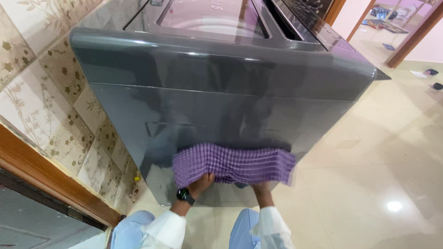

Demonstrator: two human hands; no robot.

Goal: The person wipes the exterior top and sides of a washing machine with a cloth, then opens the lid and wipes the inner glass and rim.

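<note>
Low against the front of a large dark grey washing machine [221, 92], a purple checked cloth [233, 163] is spread flat along the bottom edge of the front panel, its right end blurred. The machine stands on a glossy cream tiled floor [369, 175], with its left side close to a wall of beige flower-patterned tiles [41, 92]; a wooden frame [46, 177] runs slanting below those tiles at the lower left corner of the view. On top of the machine a glass lid [212, 18] shows near the upper edge.

Both hands grip the cloth from beneath. The left hand [201, 183] is closed around the lower edge of the cloth towards its left end, fingers tucked under the fabric, and a black wristwatch [185, 195] sits on that wrist. The right hand [261, 189] is curled onto the lower edge nearer the middle, mostly hidden by the cloth. White sleeves [166, 228] cover both forearms, with pale blue trousered knees [131, 226] below them.
</note>
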